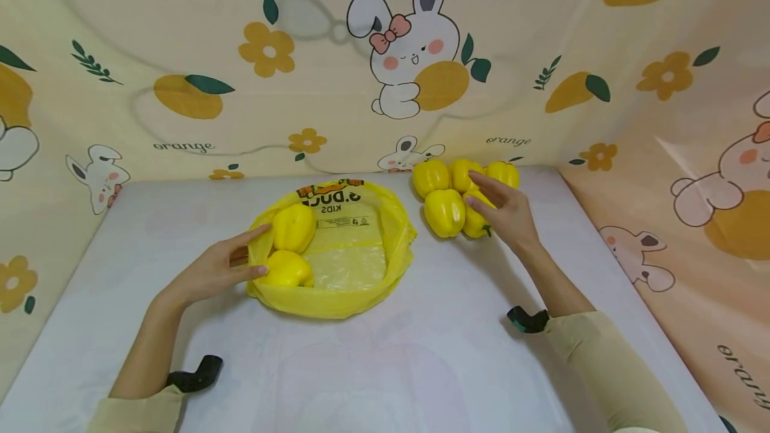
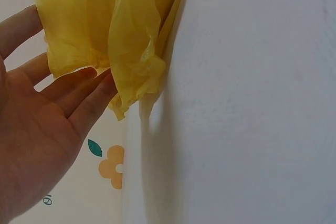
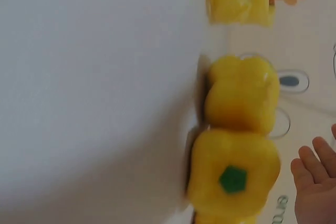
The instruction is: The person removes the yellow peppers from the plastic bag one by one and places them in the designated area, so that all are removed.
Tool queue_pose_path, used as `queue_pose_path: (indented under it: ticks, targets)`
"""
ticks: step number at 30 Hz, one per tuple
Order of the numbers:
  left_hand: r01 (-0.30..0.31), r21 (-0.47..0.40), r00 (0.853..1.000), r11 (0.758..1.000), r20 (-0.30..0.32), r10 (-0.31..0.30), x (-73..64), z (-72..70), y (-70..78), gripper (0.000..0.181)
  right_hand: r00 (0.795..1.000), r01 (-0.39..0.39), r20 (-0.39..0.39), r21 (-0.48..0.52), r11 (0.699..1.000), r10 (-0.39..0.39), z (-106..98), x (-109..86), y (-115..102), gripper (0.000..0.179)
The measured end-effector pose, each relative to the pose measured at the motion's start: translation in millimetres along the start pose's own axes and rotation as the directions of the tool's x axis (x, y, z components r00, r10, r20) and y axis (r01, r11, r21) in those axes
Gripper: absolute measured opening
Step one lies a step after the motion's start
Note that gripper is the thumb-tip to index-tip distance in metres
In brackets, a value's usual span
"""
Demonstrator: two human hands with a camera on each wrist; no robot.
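A yellow plastic bag [image 1: 355,301] lies with its wide mouth facing up and its rim folded outward. Inside, along its left side, are two yellow bell peppers, one at the back [image 1: 293,228] and one in front [image 1: 289,268]. My left hand [image 1: 219,264] holds the bag's left rim; in the left wrist view its fingers [image 2: 86,95] reach under the hanging plastic edge. To the right of the bag, several more yellow bell peppers [image 1: 444,212] sit clustered. My right hand [image 1: 505,212] hovers over the cluster's right side, thumb and fingers spread apart, partly covering a pepper with a green stem [image 1: 475,219].
All of this rests on a white table [image 1: 367,373]. A cloth backdrop [image 1: 337,92] printed with rabbits and oranges stands behind and along both sides. Black wrist cameras sit at the left cuff [image 1: 201,374] and right cuff [image 1: 527,319].
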State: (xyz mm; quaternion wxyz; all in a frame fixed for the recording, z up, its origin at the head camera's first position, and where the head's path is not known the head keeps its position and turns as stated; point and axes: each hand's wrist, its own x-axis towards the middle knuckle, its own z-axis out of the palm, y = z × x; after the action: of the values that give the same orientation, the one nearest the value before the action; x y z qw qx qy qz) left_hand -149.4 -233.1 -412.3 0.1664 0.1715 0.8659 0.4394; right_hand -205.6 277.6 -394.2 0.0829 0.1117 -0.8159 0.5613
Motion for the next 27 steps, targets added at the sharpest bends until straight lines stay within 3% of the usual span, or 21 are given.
queue_pose_path:
  ticks: [9, 17, 27]
  targets:
    - [-0.014, -0.001, 1.0, 1.0, 0.003, 0.014, 0.4, 1.5, -1.1, 0.077, 0.995, 0.036, 0.093, 0.023, 0.999, -0.038, 30, 2.9, -18, 0.051]
    - [-0.015, -0.02, 1.0, 1.0, 0.009, 0.016, 1.7, 0.5, -2.1, 0.078, 0.976, 0.094, 0.194, 0.039, 0.995, -0.1, 55, 3.0, -43, 0.05]
    - [0.008, -0.001, 1.0, 1.0, 0.011, -0.008, 2.7, 0.3, -1.4, 0.083, 0.948, 0.102, 0.291, 0.092, 0.991, -0.125, 89, 8.3, -40, 0.051]
